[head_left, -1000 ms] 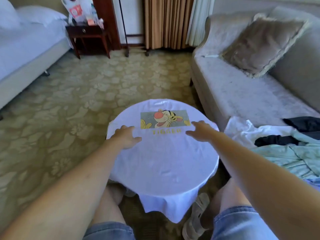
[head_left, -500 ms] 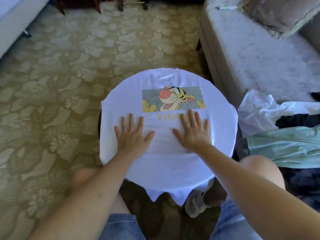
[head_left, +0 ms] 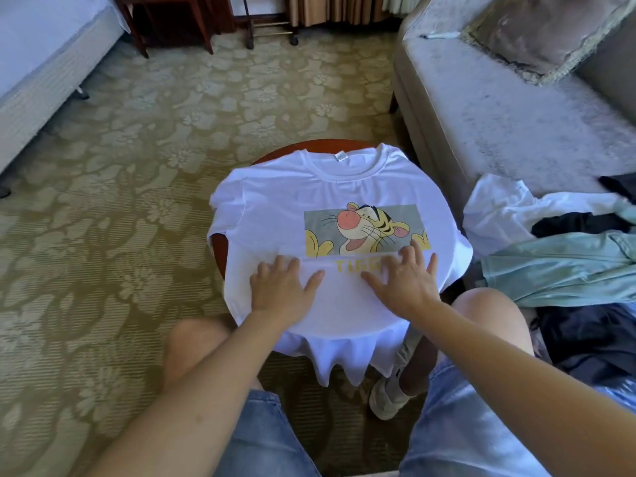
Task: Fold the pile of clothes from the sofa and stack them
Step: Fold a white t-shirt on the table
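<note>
Pressing flat on white T-shirt (head_left: 275,208), left grip (head_left: 282,291) and right grip (head_left: 403,284) both open-fingered, shirt draped over round table (head_left: 321,145).

White T-shirt (head_left: 275,215) on round table (head_left: 309,146)

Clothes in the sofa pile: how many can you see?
4 by colour: white garment farthest, black garment beside it, pale green shirt in the middle, navy garment nearest. More may be hidden.

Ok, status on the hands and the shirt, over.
Left hand, right hand flat on white T-shirt. Spread face up on round table. Nothing blocking.
</note>
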### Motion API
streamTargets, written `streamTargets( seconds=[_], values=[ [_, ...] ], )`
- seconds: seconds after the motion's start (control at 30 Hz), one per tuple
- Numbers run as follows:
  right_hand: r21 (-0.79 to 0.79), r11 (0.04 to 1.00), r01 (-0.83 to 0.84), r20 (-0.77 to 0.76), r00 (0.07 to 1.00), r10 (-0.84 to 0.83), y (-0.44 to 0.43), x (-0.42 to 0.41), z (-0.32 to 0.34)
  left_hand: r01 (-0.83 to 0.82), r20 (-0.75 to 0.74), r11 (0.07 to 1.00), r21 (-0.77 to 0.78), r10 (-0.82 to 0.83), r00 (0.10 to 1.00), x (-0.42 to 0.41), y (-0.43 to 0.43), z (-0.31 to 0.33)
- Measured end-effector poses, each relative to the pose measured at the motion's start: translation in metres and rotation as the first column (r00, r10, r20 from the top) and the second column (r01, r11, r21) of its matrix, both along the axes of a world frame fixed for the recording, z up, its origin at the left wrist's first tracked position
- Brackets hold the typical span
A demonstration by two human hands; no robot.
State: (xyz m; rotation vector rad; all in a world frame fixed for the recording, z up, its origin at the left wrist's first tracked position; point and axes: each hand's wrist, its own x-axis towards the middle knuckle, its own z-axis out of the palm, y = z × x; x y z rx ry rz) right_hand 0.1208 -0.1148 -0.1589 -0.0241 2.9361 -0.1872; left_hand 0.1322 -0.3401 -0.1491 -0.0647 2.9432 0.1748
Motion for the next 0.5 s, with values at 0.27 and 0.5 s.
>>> streamTargets(
  seconds=[0.27,0.5],
  values=[
    [-0.113,0.986,-0.121,0.024,0.992,0.124,-0.096,-0.094,0.014,-0.295,-0.124,0.938,0.182,0.319,0.940,-0.077,-0.069,0.004],
    [-0.057,0.981,-0.188,0.027,0.981,0.190,-0.124,-0.127,-0.030,-0.516,-0.091,0.759,0.396,0.592,0.801,-0.115,-0.108,-0.024]
  ],
)
